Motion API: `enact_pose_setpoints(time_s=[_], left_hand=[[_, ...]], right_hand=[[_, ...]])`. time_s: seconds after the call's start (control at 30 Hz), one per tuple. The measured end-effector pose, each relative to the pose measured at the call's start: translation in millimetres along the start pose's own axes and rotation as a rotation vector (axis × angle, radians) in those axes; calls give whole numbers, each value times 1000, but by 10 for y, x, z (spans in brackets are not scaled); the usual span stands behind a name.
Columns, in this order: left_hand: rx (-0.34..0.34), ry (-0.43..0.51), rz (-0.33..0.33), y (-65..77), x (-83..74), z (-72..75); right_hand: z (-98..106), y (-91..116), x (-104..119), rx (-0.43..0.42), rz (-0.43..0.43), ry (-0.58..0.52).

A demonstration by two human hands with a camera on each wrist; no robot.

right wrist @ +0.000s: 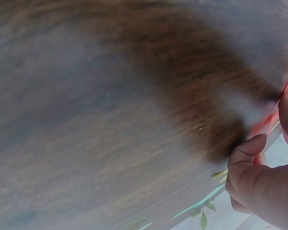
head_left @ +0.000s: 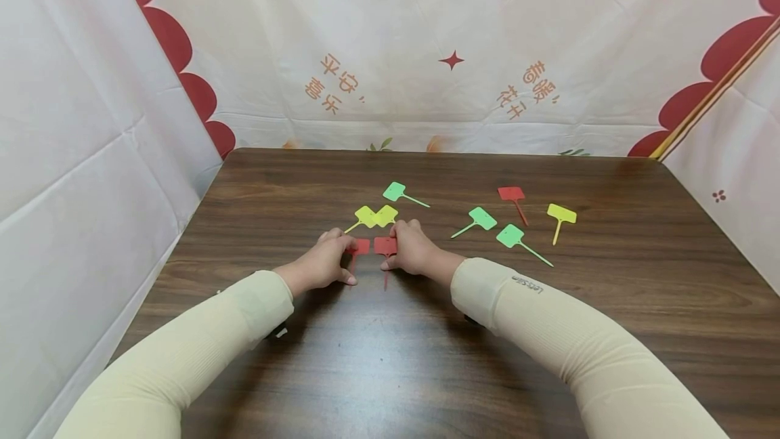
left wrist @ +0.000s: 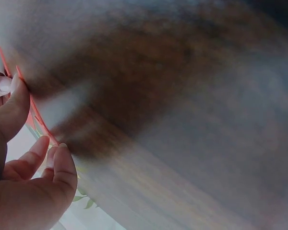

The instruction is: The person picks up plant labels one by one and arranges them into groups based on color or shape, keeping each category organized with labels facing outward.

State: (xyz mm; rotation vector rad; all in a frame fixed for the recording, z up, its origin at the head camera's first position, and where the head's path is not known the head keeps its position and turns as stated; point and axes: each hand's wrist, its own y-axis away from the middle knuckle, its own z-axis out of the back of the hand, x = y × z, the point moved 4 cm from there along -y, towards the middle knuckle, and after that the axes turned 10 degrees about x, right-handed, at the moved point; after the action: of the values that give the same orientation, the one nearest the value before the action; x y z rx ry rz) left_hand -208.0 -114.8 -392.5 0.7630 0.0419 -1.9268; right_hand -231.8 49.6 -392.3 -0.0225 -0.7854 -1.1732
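Two red T-shaped plastic plant labels lie side by side mid-table in the head view, stems toward me. My left hand (head_left: 323, 261) holds the left red plant label (head_left: 363, 246) by its edge and stem, between fingers and thumb. On the other side, my right hand (head_left: 416, 249) grips the right red plant label (head_left: 382, 245) the same way. Fingers partly cover both labels. Just beyond them, two yellow labels touch at their corners: a left one (head_left: 365, 216) and a right one (head_left: 385, 215), its stem partly hidden by the right hand.
A green label (head_left: 395, 191) lies behind the yellow pair. Toward the right are two more green labels, one nearer the middle (head_left: 483, 218) and one closer to me (head_left: 510, 236), plus a red label (head_left: 511, 194) and a yellow label (head_left: 561, 213). Printed cloth (head_left: 390, 59) hangs behind the wooden table (head_left: 378, 371).
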Motion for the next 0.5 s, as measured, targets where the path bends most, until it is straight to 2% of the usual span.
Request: enact_pose_setpoints(time_s=[0.5], left_hand=[[16,4,8,6,-21,15]], right_hand=[[-25,-3,27,26,6,15]])
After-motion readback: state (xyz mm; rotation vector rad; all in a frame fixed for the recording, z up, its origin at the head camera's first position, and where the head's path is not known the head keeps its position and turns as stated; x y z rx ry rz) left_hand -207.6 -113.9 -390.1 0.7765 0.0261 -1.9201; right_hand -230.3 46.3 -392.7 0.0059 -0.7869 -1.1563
